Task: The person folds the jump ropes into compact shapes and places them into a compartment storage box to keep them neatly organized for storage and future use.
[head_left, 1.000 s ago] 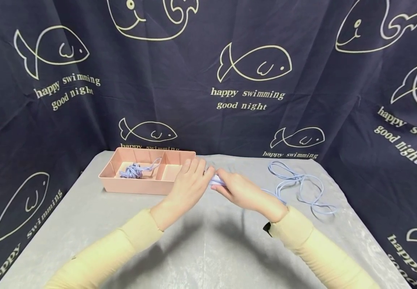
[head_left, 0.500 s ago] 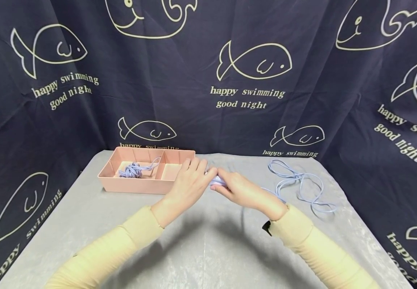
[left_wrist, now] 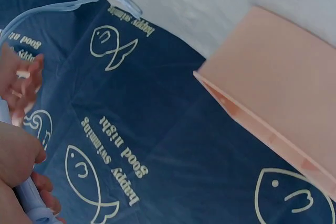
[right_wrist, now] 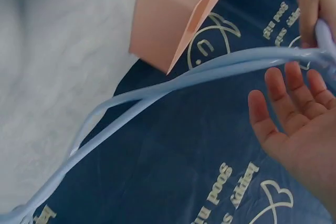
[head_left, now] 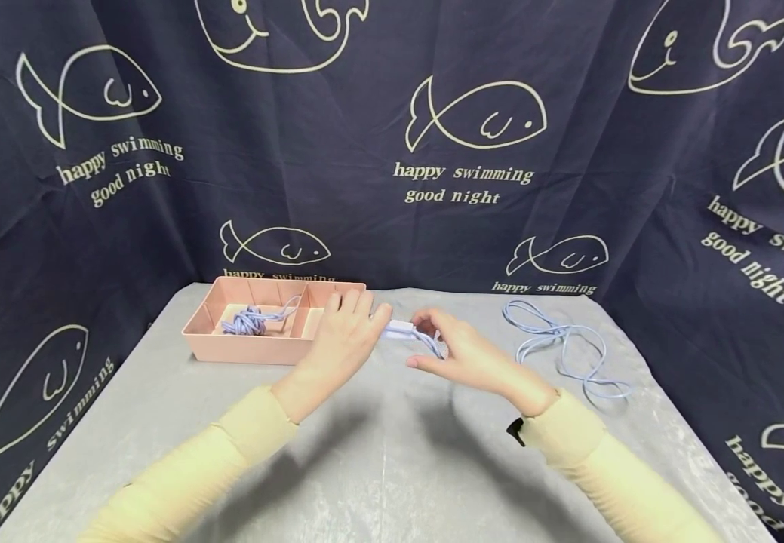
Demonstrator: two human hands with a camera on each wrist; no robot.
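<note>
In the head view my left hand (head_left: pixel 339 338) grips the pale purple handle end (head_left: pixel 400 329) of what looks like a skipping rope, above the table beside the pink box. Its light blue cord (right_wrist: pixel 210 74) leaves the handle as two strands, seen in the right wrist view. My right hand (head_left: pixel 469 356) is just to the right, fingers apart and curved near the strands without gripping them. The left wrist view shows the left fingers wrapped round the pale purple handle (left_wrist: pixel 30 195). Whether one or two handles lie in that grip cannot be told.
A pink two-compartment box (head_left: pixel 249 348) stands at the back left. A wound blue cord bundle (head_left: pixel 247 321) lies in its left compartment. Loose loops of blue cord (head_left: pixel 597 347) spread over the grey table (head_left: pixel 385 467) at the right. A dark fish-print curtain (head_left: pixel 364 181) encloses the table.
My right hand has let go of the handle and moved slightly right, its fingers spreading. The handle and the strands now show between the hands. My left hand has shifted slightly left, still gripping.
</note>
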